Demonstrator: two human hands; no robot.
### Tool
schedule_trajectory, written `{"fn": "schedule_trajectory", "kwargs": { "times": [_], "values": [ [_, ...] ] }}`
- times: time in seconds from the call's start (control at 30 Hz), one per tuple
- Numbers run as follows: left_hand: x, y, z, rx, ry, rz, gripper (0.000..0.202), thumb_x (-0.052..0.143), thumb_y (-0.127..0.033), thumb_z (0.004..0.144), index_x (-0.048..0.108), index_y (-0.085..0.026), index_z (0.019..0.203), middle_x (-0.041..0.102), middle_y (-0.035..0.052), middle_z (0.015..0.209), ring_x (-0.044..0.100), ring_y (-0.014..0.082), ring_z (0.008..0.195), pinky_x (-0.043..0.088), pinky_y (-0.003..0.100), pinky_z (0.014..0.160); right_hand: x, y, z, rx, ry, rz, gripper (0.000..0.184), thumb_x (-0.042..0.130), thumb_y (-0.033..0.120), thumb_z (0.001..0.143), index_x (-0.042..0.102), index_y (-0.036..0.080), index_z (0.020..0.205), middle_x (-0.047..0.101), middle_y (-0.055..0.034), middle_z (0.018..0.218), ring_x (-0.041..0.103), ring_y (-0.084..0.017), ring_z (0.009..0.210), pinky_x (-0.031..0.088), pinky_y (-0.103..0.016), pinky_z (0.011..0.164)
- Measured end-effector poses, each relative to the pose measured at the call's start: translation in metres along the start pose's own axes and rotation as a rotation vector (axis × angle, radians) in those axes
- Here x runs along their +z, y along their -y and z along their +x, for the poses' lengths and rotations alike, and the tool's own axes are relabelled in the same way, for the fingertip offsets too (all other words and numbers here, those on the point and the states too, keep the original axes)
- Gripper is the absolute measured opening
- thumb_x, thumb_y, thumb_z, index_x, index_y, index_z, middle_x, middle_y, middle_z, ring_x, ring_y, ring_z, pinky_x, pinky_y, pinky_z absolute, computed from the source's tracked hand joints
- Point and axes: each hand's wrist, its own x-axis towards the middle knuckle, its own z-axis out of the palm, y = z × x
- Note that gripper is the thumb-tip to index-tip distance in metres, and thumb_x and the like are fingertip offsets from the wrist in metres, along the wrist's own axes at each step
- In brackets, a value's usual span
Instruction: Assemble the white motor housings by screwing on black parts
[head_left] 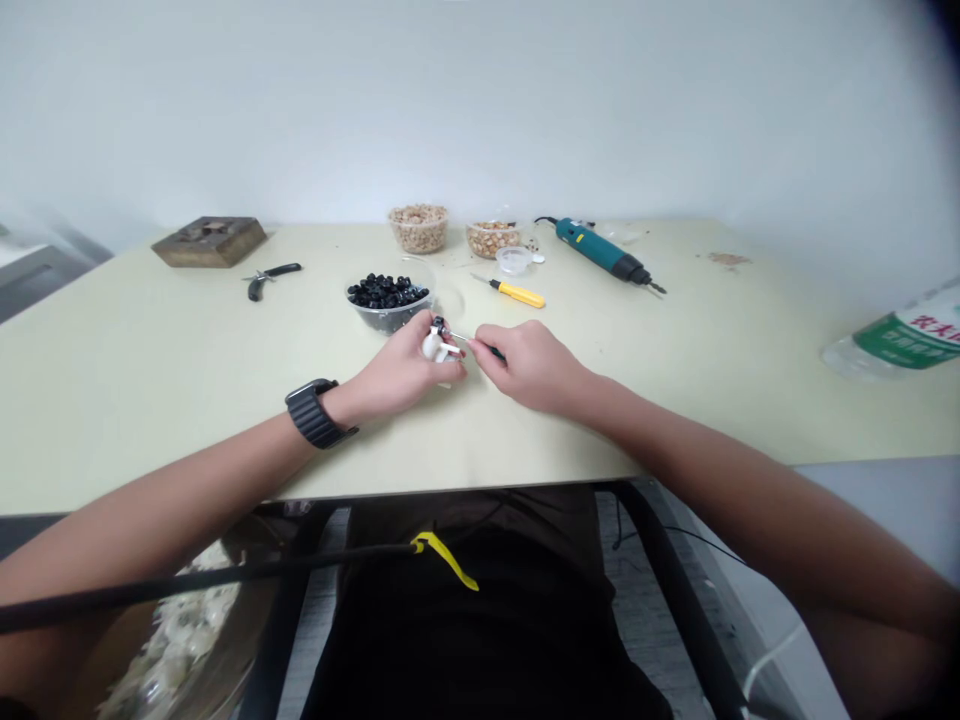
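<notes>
My left hand (401, 372) rests on the pale table (150, 380) with its fingers closed on a small white object (435, 347) that has a dark bit on top. My right hand (529, 365) is closed on a thin dark-handled tool (487, 350) whose metal tip points at that object. Just beyond my hands stands a clear bowl of dark beads (388, 298). A black watch (315, 412) is on my left wrist.
Farther back are two bowls of tan pieces (418, 227) (491, 238), a small clear cup (514, 260), a yellow-handled tool (517, 293), a teal rotary tool (604, 253), black pliers (270, 277) and a wooden block (210, 240). A water bottle (900, 340) lies at the right edge.
</notes>
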Motion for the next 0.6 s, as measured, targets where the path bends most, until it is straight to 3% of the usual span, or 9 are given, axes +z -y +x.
{"fn": "schedule_trajectory", "kwargs": {
  "times": [0.2,0.6],
  "values": [
    [0.0005,0.0042,0.0023,0.070,-0.013,0.074,0.043,0.082,-0.025,0.071,0.053,-0.022,0.101,0.063,0.0009,0.098,0.056,0.0183,0.088,0.045,0.039,0.081,-0.0057,-0.0015,0.0020,0.029,0.058,0.208,0.041,0.049,0.031,0.110,0.042,0.024,0.071,0.043,0.0043,0.063,0.039,-0.013,0.062,0.026,-0.034,0.066],
    [0.0031,0.0035,0.0044,0.118,-0.035,0.170,0.039,0.079,-0.026,0.072,0.053,-0.022,0.101,0.063,0.0016,0.100,0.057,0.0206,0.091,0.046,0.041,0.085,-0.0068,-0.0077,0.0070,0.133,0.195,0.497,0.044,0.051,0.034,0.113,0.040,0.024,0.071,0.034,0.0070,0.066,0.030,-0.011,0.061,0.026,-0.032,0.059]
  ]
}}
